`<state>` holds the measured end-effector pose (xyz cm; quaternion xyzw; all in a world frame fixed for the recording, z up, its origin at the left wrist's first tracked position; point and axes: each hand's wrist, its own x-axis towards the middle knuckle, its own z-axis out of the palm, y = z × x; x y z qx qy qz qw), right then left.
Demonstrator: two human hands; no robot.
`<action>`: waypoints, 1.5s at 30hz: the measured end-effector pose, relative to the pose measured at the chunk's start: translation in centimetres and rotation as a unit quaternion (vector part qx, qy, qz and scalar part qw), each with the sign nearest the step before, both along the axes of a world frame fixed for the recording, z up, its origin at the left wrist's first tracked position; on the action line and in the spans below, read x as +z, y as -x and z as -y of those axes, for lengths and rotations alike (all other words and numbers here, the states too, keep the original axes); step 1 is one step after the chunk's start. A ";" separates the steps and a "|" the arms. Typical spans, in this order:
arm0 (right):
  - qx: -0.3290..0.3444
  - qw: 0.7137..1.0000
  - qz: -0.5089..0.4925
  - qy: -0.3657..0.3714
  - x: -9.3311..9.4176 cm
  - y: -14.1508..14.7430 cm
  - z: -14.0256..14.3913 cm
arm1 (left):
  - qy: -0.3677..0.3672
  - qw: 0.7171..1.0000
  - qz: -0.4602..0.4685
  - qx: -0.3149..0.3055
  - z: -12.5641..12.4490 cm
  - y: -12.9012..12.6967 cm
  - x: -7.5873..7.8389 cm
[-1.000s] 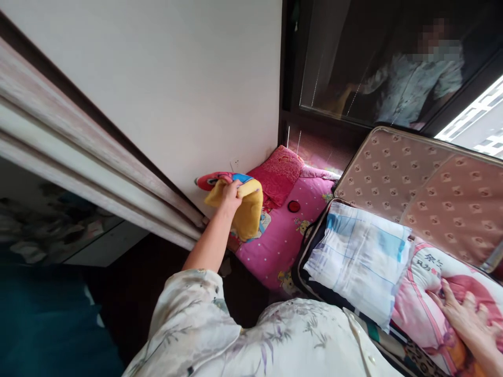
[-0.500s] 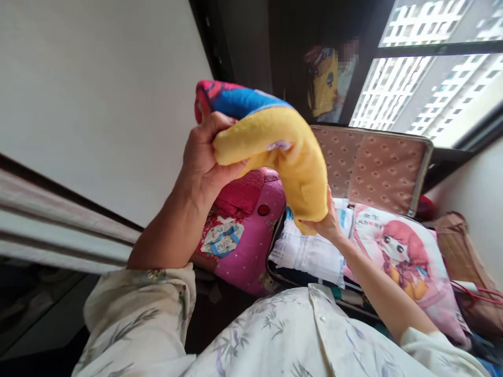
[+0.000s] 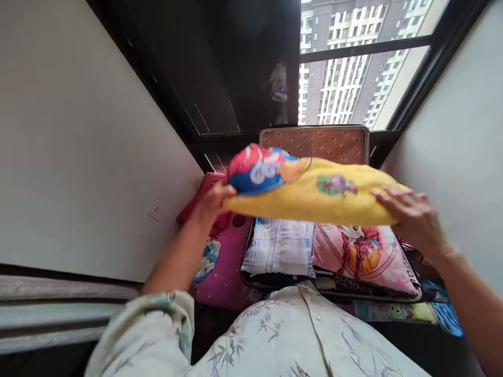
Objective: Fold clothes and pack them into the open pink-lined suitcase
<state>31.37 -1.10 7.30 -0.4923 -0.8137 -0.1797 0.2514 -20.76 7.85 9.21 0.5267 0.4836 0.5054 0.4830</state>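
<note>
Both of my hands hold a folded yellow plush blanket (image 3: 306,201) with a cartoon print, stretched sideways above an open suitcase (image 3: 245,272). My left hand (image 3: 215,201) is closed on its left end, by a red and blue printed part. At the right end, my right hand (image 3: 418,214) grips the cloth with the fingers over the top and the thumb hidden. Below the blanket, folded white checked cloth (image 3: 281,248) lies in the left side of the suitcase. A pink pillow (image 3: 369,256) printed with a cartoon girl lies in the right side, partly covered from view.
The suitcase's brown patterned lid (image 3: 314,139) stands raised against the window (image 3: 346,78). Left of the case is a pink dotted bundle (image 3: 223,272) with red cloth (image 3: 206,196) behind it. White walls (image 3: 78,146) rise on both sides. More folded cloth (image 3: 393,311) lies in front.
The blanket was bent over between my hands; now it is drawn out nearly level. My right hand has moved up and right. The view has turned rightward and shifted.
</note>
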 end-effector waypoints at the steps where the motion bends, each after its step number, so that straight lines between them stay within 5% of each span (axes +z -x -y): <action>1: -0.010 0.998 0.034 0.050 -3.0 -0.1 1.7 | 0.086 0.995 -0.003 -0.051 2.1 -1.0 -3.8; 3: -0.033 0.983 0.061 0.171 -9.5 0.3 4.8 | 0.214 0.969 -0.025 -0.124 6.0 -3.0 -11.1; 4: -0.037 0.970 0.065 0.230 -12.3 0.4 6.1 | 0.232 0.966 -0.053 -0.104 7.5 -3.8 -14.2; 6: -0.045 0.952 0.049 0.297 -16.0 0.1 8.0 | 0.225 0.962 -0.151 -0.038 9.6 -4.5 -18.3; 7: -0.039 0.948 0.036 0.314 -16.5 -0.3 8.4 | 0.216 0.953 -0.214 -0.007 9.9 -4.5 -19.1; 10: -0.021 0.960 -0.012 0.279 -13.1 -1.5 7.2 | 0.071 0.922 -0.378 0.044 8.9 -3.8 -17.0; 14: -0.063 0.988 -0.035 0.136 -4.6 0.1 1.4 | -0.179 0.858 -0.480 0.039 4.9 -5.1 -9.4; 17: -0.095 0.991 -0.037 0.084 -3.3 2.8 -3.4 | -0.236 0.824 -0.514 0.021 2.1 -8.9 -7.2; 19: -0.117 0.988 -0.029 0.100 -6.3 4.1 -5.5 | -0.209 0.818 -0.535 0.011 1.0 -11.8 -9.5; 24: -0.189 0.944 0.009 0.271 -19.2 4.2 -6.1 | -0.031 0.837 -0.544 -0.049 1.2 -15.4 -21.7; 27: -0.195 0.945 0.010 0.264 -23.0 3.2 -5.7 | -0.027 0.841 -0.539 -0.040 1.7 -15.4 -25.5; 36: -0.180 0.944 -0.015 0.276 -22.7 3.1 -6.1 | -0.023 0.829 -0.559 -0.014 1.4 -15.4 -25.6; 45: -0.230 0.921 -0.200 0.241 -24.1 0.5 -7.7 | 0.015 0.809 -0.587 -0.022 1.7 -16.1 -24.4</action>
